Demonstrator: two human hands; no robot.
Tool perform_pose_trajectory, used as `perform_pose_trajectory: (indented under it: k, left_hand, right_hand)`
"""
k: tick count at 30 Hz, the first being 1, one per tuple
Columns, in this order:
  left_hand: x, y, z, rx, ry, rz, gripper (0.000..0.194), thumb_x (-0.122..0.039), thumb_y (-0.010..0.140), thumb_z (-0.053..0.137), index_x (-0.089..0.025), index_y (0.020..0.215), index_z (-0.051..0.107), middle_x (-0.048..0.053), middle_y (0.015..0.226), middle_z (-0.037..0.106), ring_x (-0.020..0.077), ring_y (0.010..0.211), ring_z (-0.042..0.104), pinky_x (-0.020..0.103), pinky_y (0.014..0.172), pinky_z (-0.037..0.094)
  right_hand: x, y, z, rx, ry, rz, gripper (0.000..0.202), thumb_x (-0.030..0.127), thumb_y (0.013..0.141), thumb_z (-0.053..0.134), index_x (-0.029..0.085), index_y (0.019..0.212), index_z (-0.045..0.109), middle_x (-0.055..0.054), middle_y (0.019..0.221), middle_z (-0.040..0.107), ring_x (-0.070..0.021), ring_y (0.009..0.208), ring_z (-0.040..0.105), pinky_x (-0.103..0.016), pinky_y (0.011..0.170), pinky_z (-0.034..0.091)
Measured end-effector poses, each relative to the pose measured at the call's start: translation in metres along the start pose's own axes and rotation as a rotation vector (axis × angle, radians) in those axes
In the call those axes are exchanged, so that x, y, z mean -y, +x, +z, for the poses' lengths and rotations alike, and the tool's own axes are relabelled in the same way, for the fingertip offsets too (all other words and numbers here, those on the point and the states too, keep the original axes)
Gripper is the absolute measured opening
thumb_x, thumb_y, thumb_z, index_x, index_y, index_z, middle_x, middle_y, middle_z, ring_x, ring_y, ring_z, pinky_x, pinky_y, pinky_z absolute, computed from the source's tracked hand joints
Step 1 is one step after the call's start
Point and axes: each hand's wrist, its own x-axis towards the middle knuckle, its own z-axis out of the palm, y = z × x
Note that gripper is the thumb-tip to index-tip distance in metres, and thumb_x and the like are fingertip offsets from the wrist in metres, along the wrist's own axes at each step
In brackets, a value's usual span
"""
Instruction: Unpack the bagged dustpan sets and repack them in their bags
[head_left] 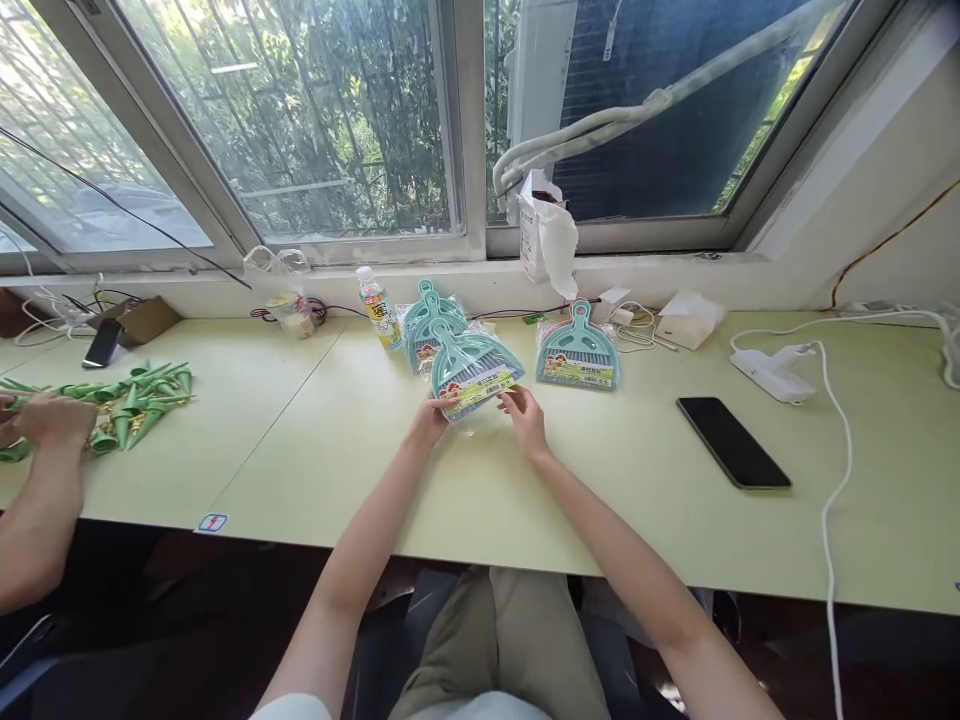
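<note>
Between my hands, tilted above the table, is a mint-green dustpan set point(471, 362) in clear wrap with a yellow printed label. My left hand point(432, 418) is closed on its lower left corner, thumb on the front. At the lower right edge my right hand point(525, 418) pinches the wrapping, fingers bent. Just behind lie more wrapped dustpan sets point(424, 312), partly covered by the held one. Another wrapped dustpan set point(577, 352) lies flat to the right, handle pointing at the window.
A drink bottle point(380, 308) stands at the back. On the right are a black phone point(733, 443), a white power strip point(772, 370) and its cable point(831, 490). A tissue pack point(546, 235) sits on the sill. At left, another person's hand point(56, 420) touches green cone-shaped pieces point(139, 405).
</note>
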Motion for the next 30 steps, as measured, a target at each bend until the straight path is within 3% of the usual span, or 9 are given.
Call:
perform_pose_trajectory:
  k: [4, 8, 12, 16, 18, 23, 26, 28, 30]
  left_hand:
    - [0.002, -0.001, -0.001, 0.100, 0.100, -0.082, 0.056, -0.003, 0.060, 0.068, -0.015, 0.113, 0.056, 0.008, 0.098, 0.069, 0.0252, 0.094, 0.066, 0.043, 0.095, 0.049]
    - [0.007, 0.002, -0.004, 0.229, 0.133, -0.104, 0.061, -0.029, 0.074, 0.072, -0.025, 0.130, 0.048, 0.005, 0.110, 0.067, 0.0224, 0.099, 0.065, 0.039, 0.095, 0.048]
    - [0.013, 0.009, -0.003, 0.147, 0.098, -0.109, 0.055, -0.057, 0.083, 0.054, -0.024, 0.126, 0.054, 0.006, 0.108, 0.068, 0.0257, 0.105, 0.062, 0.040, 0.095, 0.048]
    - [0.011, 0.014, 0.003, -0.117, 0.054, 0.033, 0.044, -0.046, 0.089, 0.051, -0.020, 0.124, 0.057, 0.007, 0.106, 0.069, 0.0233, 0.102, 0.063, 0.037, 0.092, 0.049]
    - [0.008, 0.012, 0.005, -0.175, 0.067, 0.089, 0.042, -0.039, 0.090, 0.052, -0.018, 0.126, 0.055, 0.007, 0.106, 0.069, 0.0213, 0.098, 0.065, 0.035, 0.089, 0.050]
    - [-0.002, 0.003, 0.008, -0.059, 0.087, 0.224, 0.055, -0.044, 0.090, 0.049, -0.027, 0.141, 0.039, 0.006, 0.111, 0.067, 0.0204, 0.095, 0.066, 0.034, 0.084, 0.052]
    - [-0.006, 0.002, 0.007, -0.072, 0.096, 0.270, 0.058, -0.050, 0.090, 0.047, -0.027, 0.142, 0.037, 0.007, 0.120, 0.063, 0.0205, 0.099, 0.064, 0.033, 0.083, 0.053]
    - [-0.008, 0.000, 0.007, -0.071, 0.127, 0.233, 0.061, -0.057, 0.089, 0.042, -0.027, 0.142, 0.037, 0.008, 0.124, 0.061, 0.0210, 0.099, 0.064, 0.033, 0.078, 0.054]
    - [-0.007, -0.005, 0.009, 0.006, 0.207, 0.118, 0.064, -0.061, 0.087, 0.042, -0.025, 0.140, 0.038, 0.010, 0.124, 0.061, 0.0216, 0.094, 0.066, 0.033, 0.071, 0.055]
  right_hand:
    - [-0.002, 0.000, -0.002, -0.088, 0.255, 0.134, 0.050, 0.043, 0.070, 0.069, 0.020, 0.110, 0.051, -0.007, 0.098, 0.068, -0.0203, 0.091, 0.064, -0.037, 0.086, 0.050]
    - [-0.004, 0.000, -0.001, -0.206, 0.330, 0.152, 0.044, 0.040, 0.069, 0.069, 0.021, 0.105, 0.051, -0.007, 0.108, 0.066, -0.0199, 0.102, 0.060, -0.037, 0.092, 0.047]
    - [-0.002, 0.000, -0.001, -0.185, 0.418, 0.144, 0.048, 0.037, 0.070, 0.068, 0.024, 0.110, 0.045, -0.006, 0.109, 0.064, -0.0184, 0.101, 0.061, -0.037, 0.089, 0.050]
    - [-0.003, 0.002, -0.002, -0.154, 0.420, 0.210, 0.053, 0.032, 0.065, 0.072, 0.025, 0.109, 0.043, -0.004, 0.098, 0.066, -0.0190, 0.090, 0.064, -0.038, 0.077, 0.056]
    - [-0.003, 0.003, -0.003, -0.137, 0.427, 0.225, 0.053, 0.031, 0.063, 0.074, 0.024, 0.107, 0.045, -0.003, 0.093, 0.066, -0.0188, 0.087, 0.065, -0.037, 0.075, 0.057]
    - [0.010, 0.002, -0.002, -0.102, 0.474, 0.199, 0.051, 0.030, 0.063, 0.075, 0.023, 0.107, 0.049, -0.002, 0.092, 0.067, -0.0175, 0.084, 0.066, -0.037, 0.076, 0.058]
    - [0.016, -0.003, 0.000, -0.099, 0.497, 0.171, 0.050, 0.030, 0.065, 0.074, 0.023, 0.108, 0.050, -0.003, 0.093, 0.068, -0.0179, 0.085, 0.066, -0.038, 0.077, 0.058]
    - [0.016, -0.004, 0.000, -0.131, 0.513, 0.155, 0.049, 0.031, 0.066, 0.073, 0.022, 0.109, 0.051, -0.004, 0.096, 0.067, -0.0178, 0.087, 0.066, -0.037, 0.077, 0.058]
    - [0.013, -0.003, -0.002, -0.189, 0.526, 0.142, 0.049, 0.031, 0.067, 0.072, 0.022, 0.110, 0.051, -0.005, 0.100, 0.067, -0.0177, 0.090, 0.066, -0.037, 0.079, 0.057]
